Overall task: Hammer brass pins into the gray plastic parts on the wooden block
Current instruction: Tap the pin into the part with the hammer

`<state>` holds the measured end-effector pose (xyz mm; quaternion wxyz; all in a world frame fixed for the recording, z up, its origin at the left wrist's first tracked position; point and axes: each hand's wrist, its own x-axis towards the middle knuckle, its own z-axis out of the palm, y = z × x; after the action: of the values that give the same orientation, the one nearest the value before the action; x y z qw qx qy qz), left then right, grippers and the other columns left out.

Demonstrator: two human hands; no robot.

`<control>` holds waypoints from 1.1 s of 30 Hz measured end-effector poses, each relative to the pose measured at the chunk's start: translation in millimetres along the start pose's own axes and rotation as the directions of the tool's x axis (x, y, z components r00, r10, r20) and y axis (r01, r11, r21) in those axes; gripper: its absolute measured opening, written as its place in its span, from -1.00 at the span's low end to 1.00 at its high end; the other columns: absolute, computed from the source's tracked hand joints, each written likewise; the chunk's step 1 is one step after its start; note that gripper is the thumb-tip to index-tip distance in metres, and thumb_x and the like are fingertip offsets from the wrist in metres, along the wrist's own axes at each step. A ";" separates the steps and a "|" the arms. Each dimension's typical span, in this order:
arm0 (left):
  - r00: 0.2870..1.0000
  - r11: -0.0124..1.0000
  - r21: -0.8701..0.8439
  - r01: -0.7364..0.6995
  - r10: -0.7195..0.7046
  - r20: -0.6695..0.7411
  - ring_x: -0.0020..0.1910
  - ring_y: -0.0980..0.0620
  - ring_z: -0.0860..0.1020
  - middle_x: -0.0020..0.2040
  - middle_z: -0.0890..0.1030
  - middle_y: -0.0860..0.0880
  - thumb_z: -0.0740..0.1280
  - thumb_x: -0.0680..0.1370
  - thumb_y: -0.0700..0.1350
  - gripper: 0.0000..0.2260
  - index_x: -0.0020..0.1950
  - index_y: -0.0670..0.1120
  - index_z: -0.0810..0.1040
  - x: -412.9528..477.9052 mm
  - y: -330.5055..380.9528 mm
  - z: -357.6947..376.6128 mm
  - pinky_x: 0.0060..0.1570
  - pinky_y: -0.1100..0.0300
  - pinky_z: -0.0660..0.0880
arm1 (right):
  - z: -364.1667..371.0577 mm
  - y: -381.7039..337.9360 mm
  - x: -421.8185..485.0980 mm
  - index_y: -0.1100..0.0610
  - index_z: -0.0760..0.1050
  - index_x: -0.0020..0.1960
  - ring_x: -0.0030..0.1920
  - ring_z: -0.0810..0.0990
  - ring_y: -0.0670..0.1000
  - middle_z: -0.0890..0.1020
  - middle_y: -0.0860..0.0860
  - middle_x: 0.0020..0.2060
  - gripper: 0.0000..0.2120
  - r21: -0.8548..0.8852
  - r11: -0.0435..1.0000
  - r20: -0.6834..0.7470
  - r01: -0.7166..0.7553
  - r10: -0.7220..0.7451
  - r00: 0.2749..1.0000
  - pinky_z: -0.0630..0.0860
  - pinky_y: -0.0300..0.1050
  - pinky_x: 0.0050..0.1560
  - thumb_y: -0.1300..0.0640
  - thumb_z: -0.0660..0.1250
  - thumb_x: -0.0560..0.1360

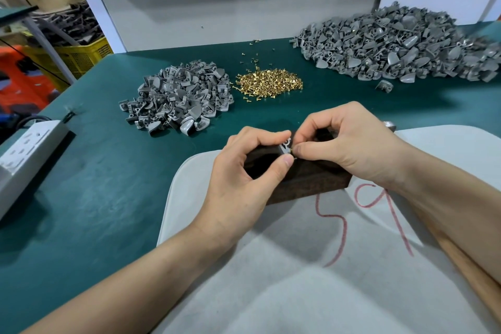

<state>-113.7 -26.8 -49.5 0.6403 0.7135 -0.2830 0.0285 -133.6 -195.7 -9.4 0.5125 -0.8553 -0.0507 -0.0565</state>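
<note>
Both hands meet over a dark wooden block [311,180] that sits on a pale pad [298,285] at the near edge of the green worktop [108,176]. The left hand [238,179] comes in from the lower left, and its grip is pressed together: thumb and forefinger pinch a small gray plastic part [284,145] that rests on top of the block near its far edge. The right hand [349,144] reaches in from the right with its grip also closed, thumb and forefinger tips pinching a brass pin [291,150] right against the gray part. Only a glint of the pin shows between the fingertips, so I cannot tell whether it is seated in a hole. The other fingers of both hands are curled loosely above the block. Red marks [379,198] are drawn on the pad just beside the block. A tan wooden handle [466,271] lies on the pad under the right forearm, and what it belongs to is hidden. Farther back on the worktop, a small heap of gray parts [176,97] lies to the left, a pile of brass pins [268,83] sits just beside it in the middle, and a much larger heap of gray parts [401,46] spreads out at the far right. A white power strip [24,154] lies at the left edge of the worktop, and a yellow crate [78,55] stands beyond that edge.
</note>
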 end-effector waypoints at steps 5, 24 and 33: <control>1.000 1.000 0.002 -0.021 0.021 -0.005 -0.02 0.05 0.55 -0.14 0.58 0.17 0.42 0.43 -0.15 -0.84 -0.02 0.04 0.61 0.8 -0.5 0.4 0.07 0.15 0.44 | -0.1 -0.4 -0.1 0.07 0.61 -0.34 -0.38 0.47 -0.22 0.60 -0.11 -0.44 -0.86 -0.031 0.999 0.003 0.043 -0.043 0.999 0.36 -0.44 -0.31 0.26 0.45 0.34; 0.999 0.999 -0.001 0.048 -0.048 0.024 0.09 0.01 0.57 -0.05 0.65 0.09 0.40 0.44 -0.10 -0.80 0.04 0.08 0.63 2.5 0.5 -3.4 0.19 0.04 0.48 | -4.5 1.9 0.4 0.06 0.64 -0.29 -0.35 0.50 -0.22 0.63 -0.08 -0.38 -0.89 -0.001 0.998 0.079 0.056 -0.055 0.995 0.38 -0.44 -0.26 0.24 0.44 0.36; 0.999 0.999 0.032 0.028 -0.029 0.045 0.14 0.05 0.53 -0.02 0.64 0.19 0.36 0.47 -0.08 -0.79 0.06 0.13 0.61 2.5 1.2 -3.3 0.19 0.22 0.43 | -7.4 8.6 1.3 0.03 0.66 -0.26 -0.26 0.55 -0.13 0.67 0.04 -0.28 -0.90 0.043 0.998 0.088 0.052 -0.055 0.995 0.45 -0.33 -0.15 0.22 0.46 0.35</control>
<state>-111.1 -24.7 -46.8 0.6229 0.7277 -0.2869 0.0076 -131.4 -206.3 -13.2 0.5253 -0.8447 -0.0975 -0.0311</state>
